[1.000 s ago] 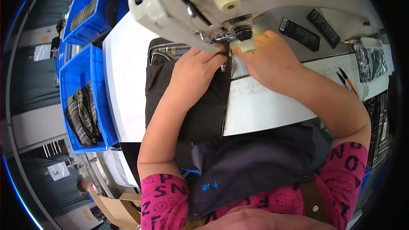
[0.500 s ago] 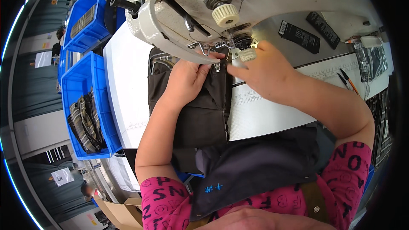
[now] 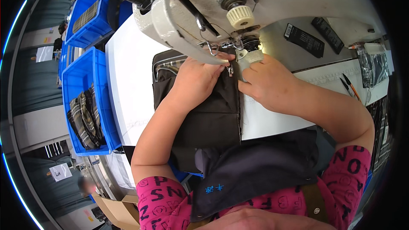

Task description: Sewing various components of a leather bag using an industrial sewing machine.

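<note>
A dark brown fabric piece [image 3: 208,123] with a zipper and a plaid part [image 3: 170,65] at its upper left lies beneath the head of a white sewing machine [image 3: 289,0]. My left hand [image 3: 197,79] rests flat on the fabric, its fingers reaching toward the presser foot [image 3: 230,70]; the machine's curved guard covers some of them. On the other side, my right hand [image 3: 270,83] has its fingers curled, with thumb and fingertips closed at the fabric's right edge beside the foot. The needle's tip cannot be made out.
Blue bins [image 3: 110,115] with folded plaid pieces [image 3: 87,119] stand at the left of the white table [image 3: 128,85]. Black tags [image 3: 303,40], pens [image 3: 351,86] and a clear plastic bag [image 3: 372,66] lie to the right. A cardboard box [image 3: 119,213] sits at the lower left.
My right hand's fingers have curled in from a stretched-out pose and drawn down to the fabric's edge. The fabric's right edge hangs straighter. The whole view has shifted slightly.
</note>
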The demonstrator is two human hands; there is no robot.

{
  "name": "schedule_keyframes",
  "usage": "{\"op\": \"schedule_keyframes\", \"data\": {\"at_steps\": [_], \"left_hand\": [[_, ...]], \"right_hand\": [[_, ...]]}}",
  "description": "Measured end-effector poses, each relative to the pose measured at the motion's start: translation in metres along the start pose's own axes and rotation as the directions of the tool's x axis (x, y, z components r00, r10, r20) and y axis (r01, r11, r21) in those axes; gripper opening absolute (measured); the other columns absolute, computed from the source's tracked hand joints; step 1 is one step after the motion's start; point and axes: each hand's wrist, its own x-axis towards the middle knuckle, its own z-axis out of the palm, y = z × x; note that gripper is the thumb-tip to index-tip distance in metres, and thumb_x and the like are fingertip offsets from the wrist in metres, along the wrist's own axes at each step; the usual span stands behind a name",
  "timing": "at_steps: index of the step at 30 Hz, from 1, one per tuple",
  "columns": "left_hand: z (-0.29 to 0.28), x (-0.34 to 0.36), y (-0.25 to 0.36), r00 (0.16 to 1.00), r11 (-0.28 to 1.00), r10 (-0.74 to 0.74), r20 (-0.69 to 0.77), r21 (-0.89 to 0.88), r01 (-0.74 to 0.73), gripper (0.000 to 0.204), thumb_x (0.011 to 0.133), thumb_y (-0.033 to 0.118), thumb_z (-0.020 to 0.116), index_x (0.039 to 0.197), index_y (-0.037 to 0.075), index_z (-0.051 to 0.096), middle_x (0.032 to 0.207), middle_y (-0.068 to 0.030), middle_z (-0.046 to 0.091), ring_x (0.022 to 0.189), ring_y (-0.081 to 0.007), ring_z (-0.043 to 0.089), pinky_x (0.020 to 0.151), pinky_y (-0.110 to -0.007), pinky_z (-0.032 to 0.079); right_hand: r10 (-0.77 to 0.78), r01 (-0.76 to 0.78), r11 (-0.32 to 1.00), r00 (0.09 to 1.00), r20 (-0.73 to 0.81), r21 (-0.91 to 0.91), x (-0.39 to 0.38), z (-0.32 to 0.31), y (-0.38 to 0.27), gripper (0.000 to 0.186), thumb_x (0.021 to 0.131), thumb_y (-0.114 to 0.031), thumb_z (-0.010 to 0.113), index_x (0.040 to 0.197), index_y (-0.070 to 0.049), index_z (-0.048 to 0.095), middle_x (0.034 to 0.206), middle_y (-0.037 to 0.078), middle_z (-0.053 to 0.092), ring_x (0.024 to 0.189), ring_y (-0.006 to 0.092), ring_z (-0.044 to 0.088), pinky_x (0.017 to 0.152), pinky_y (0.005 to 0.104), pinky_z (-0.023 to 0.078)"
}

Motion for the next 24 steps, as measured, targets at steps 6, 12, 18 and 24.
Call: {"op": "schedule_keyframes", "data": {"at_steps": [6, 12, 18, 24], "left_hand": [[0.012, -0.007, 0.008, 0.998, 0.987, 0.036, -0.054, 0.159, -0.027, 0.024, 0.085, -0.001, 0.072, 0.104, 0.009, 0.063, 0.117, -0.0065, 0.076, 0.108, -0.0300, 0.072, 0.087, -0.043, 0.056], [0.030, -0.014, 0.025, 0.984, 0.969, 0.014, -0.178, 0.245, 0.031, 0.023, 0.082, -0.002, 0.070, 0.102, 0.006, 0.063, 0.123, -0.0068, 0.075, 0.116, -0.0253, 0.071, 0.093, -0.039, 0.056], [0.036, -0.013, 0.030, 0.980, 0.968, -0.010, -0.197, 0.246, 0.059, 0.024, 0.081, -0.002, 0.070, 0.103, 0.005, 0.063, 0.126, -0.0078, 0.074, 0.119, -0.0262, 0.070, 0.093, -0.040, 0.055], [0.047, -0.008, 0.025, 0.953, 0.969, -0.015, -0.302, 0.230, 0.088, 0.027, 0.081, -0.003, 0.070, 0.105, 0.006, 0.064, 0.127, -0.0079, 0.073, 0.116, -0.0256, 0.070, 0.090, -0.038, 0.057]], "right_hand": [[0.011, -0.018, 0.995, 0.998, 0.069, 0.096, 0.001, -0.015, 0.000, 0.006, 0.084, -0.014, 0.067, 0.087, -0.010, 0.070, 0.075, 0.004, 0.064, 0.078, 0.0239, 0.067, 0.078, 0.0405, 0.048], [0.174, -0.170, 0.982, 0.984, -0.041, 0.087, 0.004, -0.006, 0.001, 0.007, 0.087, -0.015, 0.069, 0.085, -0.009, 0.067, 0.072, 0.006, 0.065, 0.073, 0.0279, 0.068, 0.073, 0.0427, 0.051], [0.175, -0.174, 0.985, 0.984, -0.031, 0.008, 0.006, -0.009, 0.004, 0.007, 0.088, -0.014, 0.068, 0.089, -0.008, 0.069, 0.072, 0.006, 0.065, 0.071, 0.0265, 0.067, 0.068, 0.0410, 0.051], [0.162, -0.169, 0.979, 0.984, -0.068, -0.116, 0.008, -0.005, 0.006, 0.014, 0.087, -0.012, 0.069, 0.099, -0.007, 0.075, 0.073, 0.004, 0.065, 0.069, 0.0238, 0.067, 0.067, 0.0372, 0.051]]}}
